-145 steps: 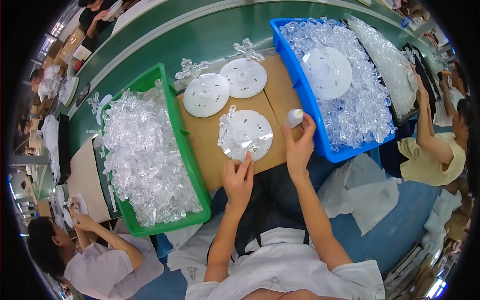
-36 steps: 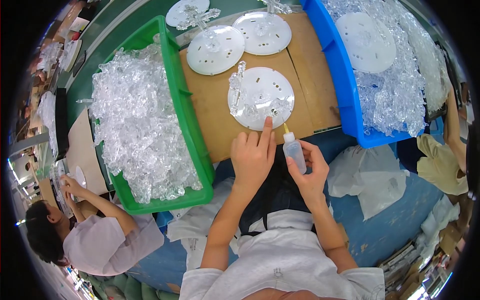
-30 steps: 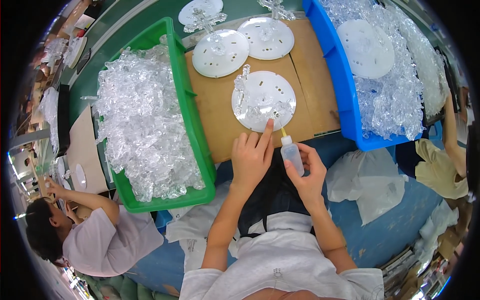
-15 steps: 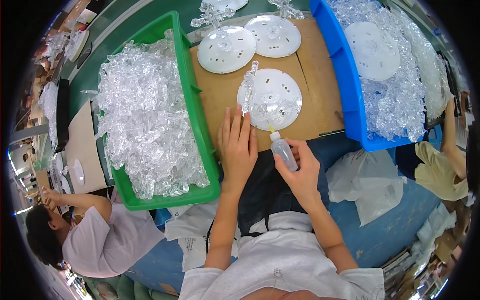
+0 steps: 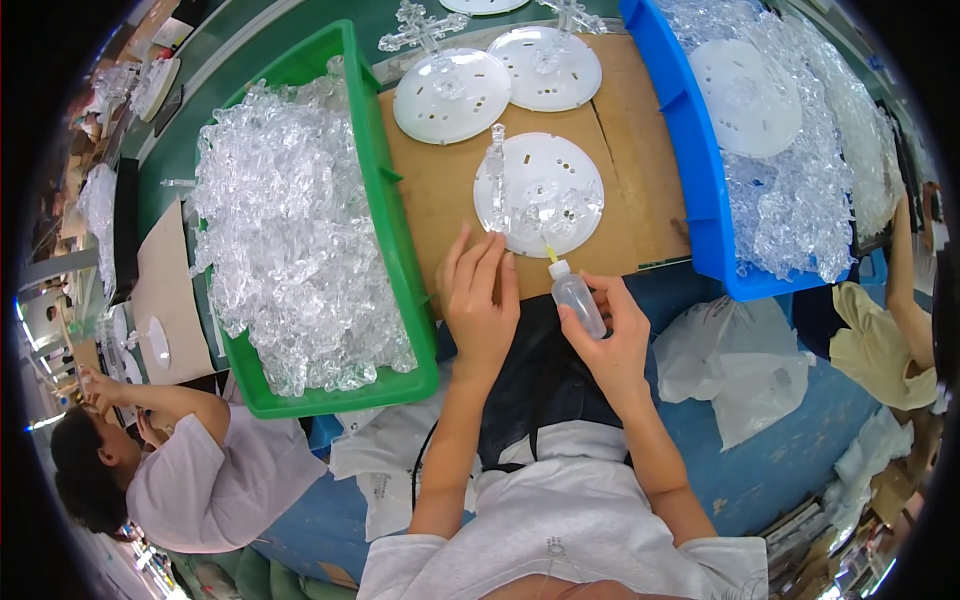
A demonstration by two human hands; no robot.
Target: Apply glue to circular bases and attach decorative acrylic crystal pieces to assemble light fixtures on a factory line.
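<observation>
My right hand [image 5: 612,335] grips a small clear squeeze bottle [image 5: 578,305] with a white cap and thin yellow nozzle. That nozzle points at the near edge of a round white disc [image 5: 560,160] with small holes, lying on brown cardboard. Clear molded parts [image 5: 545,200] sit on the disc's near half. An ornate clear plastic stick [image 5: 498,175] stands out over the disc's left side. At its lower end are the fingertips of my left hand [image 5: 482,305], which appear closed on it, though the contact is partly hidden.
On the left, a green bin [image 5: 390,250] is heaped with clear plastic parts. A blue bin [image 5: 700,160] of similar parts stands right, a white disc [image 5: 745,98] on top. Behind are two discs [image 5: 452,97] bearing clear crosses. A plastic bag [image 5: 735,370] hangs lower right. Co-workers sit either side.
The clear stick has swung from a slant to nearly straight. My left fingers have bent from flat. My right hand and the bottle have drawn slightly back and right.
</observation>
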